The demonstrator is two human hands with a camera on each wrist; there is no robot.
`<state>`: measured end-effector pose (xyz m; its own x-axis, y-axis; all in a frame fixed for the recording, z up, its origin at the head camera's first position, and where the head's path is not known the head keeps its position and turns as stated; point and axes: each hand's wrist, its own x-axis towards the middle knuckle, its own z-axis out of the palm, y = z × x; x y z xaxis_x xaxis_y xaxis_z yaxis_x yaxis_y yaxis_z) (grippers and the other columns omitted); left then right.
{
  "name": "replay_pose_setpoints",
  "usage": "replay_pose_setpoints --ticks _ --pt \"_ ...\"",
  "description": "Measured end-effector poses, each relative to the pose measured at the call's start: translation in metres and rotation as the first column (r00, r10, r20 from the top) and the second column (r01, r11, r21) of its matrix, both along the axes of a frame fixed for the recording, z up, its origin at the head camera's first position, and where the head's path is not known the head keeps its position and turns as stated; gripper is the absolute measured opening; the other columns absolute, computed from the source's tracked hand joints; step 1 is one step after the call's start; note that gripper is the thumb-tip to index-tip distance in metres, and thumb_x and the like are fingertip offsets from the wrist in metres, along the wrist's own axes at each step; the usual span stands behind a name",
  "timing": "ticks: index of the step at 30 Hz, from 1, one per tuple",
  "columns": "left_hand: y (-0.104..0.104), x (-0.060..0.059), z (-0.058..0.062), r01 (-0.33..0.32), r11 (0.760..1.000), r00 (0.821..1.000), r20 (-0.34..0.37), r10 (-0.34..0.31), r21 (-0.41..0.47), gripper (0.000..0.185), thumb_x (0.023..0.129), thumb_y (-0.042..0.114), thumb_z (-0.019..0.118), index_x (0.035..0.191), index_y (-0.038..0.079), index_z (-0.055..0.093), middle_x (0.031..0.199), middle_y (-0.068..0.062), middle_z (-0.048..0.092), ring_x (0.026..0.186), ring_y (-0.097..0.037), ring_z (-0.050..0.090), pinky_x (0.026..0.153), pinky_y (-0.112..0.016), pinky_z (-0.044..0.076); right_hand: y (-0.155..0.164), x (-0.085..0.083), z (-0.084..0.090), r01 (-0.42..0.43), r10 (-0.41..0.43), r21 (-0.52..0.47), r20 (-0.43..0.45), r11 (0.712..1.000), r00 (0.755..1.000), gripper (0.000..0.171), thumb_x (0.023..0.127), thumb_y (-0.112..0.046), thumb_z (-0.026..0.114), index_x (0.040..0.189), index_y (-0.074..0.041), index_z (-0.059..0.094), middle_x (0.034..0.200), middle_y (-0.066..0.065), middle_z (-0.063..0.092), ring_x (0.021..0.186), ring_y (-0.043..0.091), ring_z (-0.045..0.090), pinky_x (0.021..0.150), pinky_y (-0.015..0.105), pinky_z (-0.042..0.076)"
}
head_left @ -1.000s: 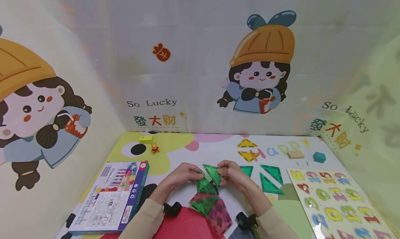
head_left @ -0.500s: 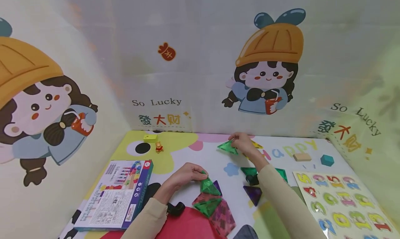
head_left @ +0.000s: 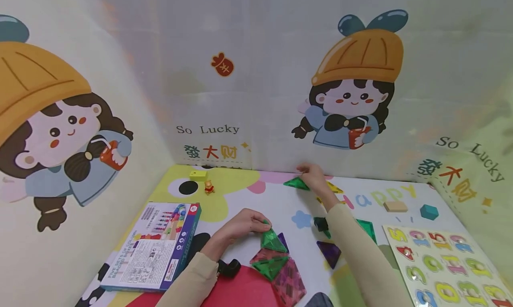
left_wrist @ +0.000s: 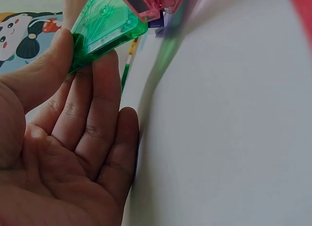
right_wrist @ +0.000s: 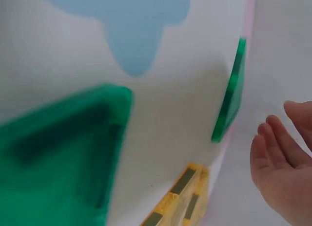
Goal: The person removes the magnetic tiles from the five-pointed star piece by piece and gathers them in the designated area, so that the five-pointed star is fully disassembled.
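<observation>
You get soft, even light, bright all over, with only faint shadows. Your head view bends at the edges. Your right wrist view is blurry: the big green tile (right_wrist: 58, 158) at 8 o'clock looks smeared. The left wrist view blurs at 1 o'clock.

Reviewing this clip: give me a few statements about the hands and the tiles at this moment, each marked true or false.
1. The left hand pinches an upright green triangle tile. True.
2. The right hand rests on the number puzzle board. False: it is at the far edge of the mat, by a green triangle tile.
3. The boxed set lies to the left of the left hand. True.
4. The right hand's fingers are clenched in a fist. False: the right wrist view shows them straight and relaxed.
</observation>
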<state>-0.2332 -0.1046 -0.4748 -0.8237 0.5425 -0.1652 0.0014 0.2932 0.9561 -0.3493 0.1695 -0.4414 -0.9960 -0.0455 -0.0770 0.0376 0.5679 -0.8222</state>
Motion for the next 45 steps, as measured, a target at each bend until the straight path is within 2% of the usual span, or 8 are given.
replay_pose_setpoints --ticks 5,11,14,17,26,32,38,45 --pt "-0.001 0.0 0.003 -0.022 1.0 1.0 0.01 0.022 0.006 0.023 0.09 0.022 0.073 0.101 0.003 0.076 0.086 0.0 0.075 0.078 -0.007 0.067 0.078 -0.029 0.055 -0.012 0.036 0.01 -0.168 0.168 -0.008 -0.027 0.986 0.985 0.03 0.098 -0.012 0.057 0.125 -0.001 0.065 0.122 0.017 0.067 0.108 0.032 0.06 0.098 0.047 0.05" --pt "-0.005 -0.003 0.005 -0.041 0.999 0.999 0.011 0.041 -0.008 0.024 0.09 0.023 0.073 0.101 0.003 0.076 0.085 0.001 0.074 0.078 -0.008 0.065 0.076 -0.028 0.053 -0.025 0.098 0.008 -0.433 0.438 -0.078 0.054 0.898 0.897 0.027 0.095 -0.022 0.062 0.112 -0.004 0.072 0.098 0.009 0.074 0.086 0.022 0.065 0.08 0.038 0.054" --pt "-0.006 -0.005 0.005 -0.034 0.999 0.999 0.008 0.034 -0.015 0.024 0.09 0.023 0.073 0.101 0.003 0.076 0.085 0.001 0.074 0.078 -0.008 0.065 0.076 -0.027 0.052 -0.028 0.121 0.001 -0.494 0.502 -0.1 0.085 0.863 0.86 0.023 0.093 -0.025 0.065 0.103 -0.008 0.077 0.092 0.007 0.074 0.081 0.015 0.063 0.074 0.032 0.052" --pt "-0.006 -0.005 0.004 -0.031 0.999 1.0 0.0 0.031 -0.019 0.024 0.09 0.023 0.073 0.102 0.003 0.076 0.085 0.002 0.074 0.079 -0.009 0.064 0.075 -0.027 0.052 -0.031 0.136 -0.005 -0.509 0.519 -0.118 0.085 0.853 0.85 0.019 0.091 -0.025 0.068 0.096 -0.011 0.079 0.091 0.005 0.075 0.079 0.011 0.06 0.072 0.03 0.051" --pt "-0.003 -0.005 0.004 -0.02 1.0 1.0 -0.007 0.019 -0.017 0.024 0.091 0.023 0.072 0.102 0.003 0.076 0.086 0.001 0.074 0.078 -0.008 0.064 0.075 -0.028 0.052 -0.042 0.149 -0.009 -0.505 0.519 -0.149 0.073 0.85 0.852 0.014 0.083 -0.015 0.076 0.078 -0.002 0.071 0.066 -0.004 0.056 0.062 0.006 0.046 0.057 0.023 0.039" --pt "-0.006 0.001 0.012 0.072 0.994 0.997 0.009 -0.072 -0.084 0.022 0.089 0.023 0.074 0.085 0.002 0.071 0.072 0.003 0.065 0.069 -0.009 0.059 0.066 -0.026 0.046 -0.04 0.153 -0.014 -0.446 0.474 -0.206 0.114 0.871 0.873 0.016 0.084 -0.015 0.074 0.08 0.0 0.071 0.066 -0.003 0.058 0.064 0.01 0.049 0.061 0.027 0.044" --pt "-0.006 0.01 0.015 0.191 0.958 0.981 0.017 -0.191 -0.214 0.025 0.088 0.023 0.075 0.073 0.006 0.064 0.062 0.003 0.06 0.059 -0.008 0.054 0.057 -0.023 0.043 -0.037 0.157 -0.016 -0.417 0.455 -0.249 0.117 0.874 0.883 0.018 0.084 -0.016 0.074 0.081 0.002 0.071 0.068 -0.003 0.059 0.065 0.012 0.051 0.062 0.029 0.046" --pt "-0.001 0.011 0.008 0.216 0.964 0.976 0.075 -0.206 -0.157 0.016 0.086 0.013 0.075 0.078 0.007 0.062 0.06 0.004 0.054 0.059 -0.007 0.05 0.058 -0.022 0.046 -0.035 0.161 -0.015 -0.403 0.444 -0.273 0.107 0.873 0.889 0.017 0.084 -0.016 0.074 0.083 0.001 0.072 0.067 -0.004 0.059 0.064 0.012 0.051 0.061 0.03 0.047"
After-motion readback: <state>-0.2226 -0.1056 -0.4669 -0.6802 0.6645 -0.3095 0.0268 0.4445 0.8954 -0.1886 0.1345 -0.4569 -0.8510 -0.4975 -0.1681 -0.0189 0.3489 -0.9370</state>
